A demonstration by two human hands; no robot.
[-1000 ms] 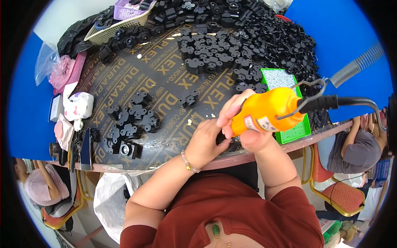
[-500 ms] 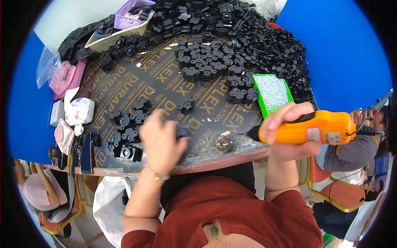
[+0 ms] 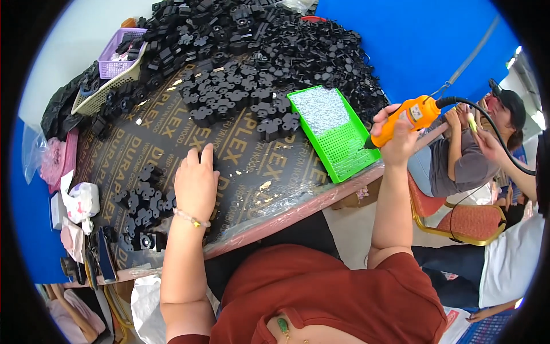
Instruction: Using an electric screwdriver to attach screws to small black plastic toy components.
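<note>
My left hand reaches over the dark printed board of the table, palm down. Its fingers bend downward with their tips close together, and whatever lies under them is hidden. Beside it sits a small group of black plastic housings. In my right hand is an orange electric screwdriver, gripped with the tip pointing down and left. That tip is over the near right part of a green perforated tray. Small silvery screws fill the tray's far half.
Rows of black housings stand beyond my left hand, with a heap of black parts behind. A purple basket and tissue pack are at left. A black cable trails from the screwdriver. Another person sits at right.
The view has shifted right. My right hand has carried the screwdriver to the tray. The left hand has moved farther over the table, and the black part beside it no longer shows.
</note>
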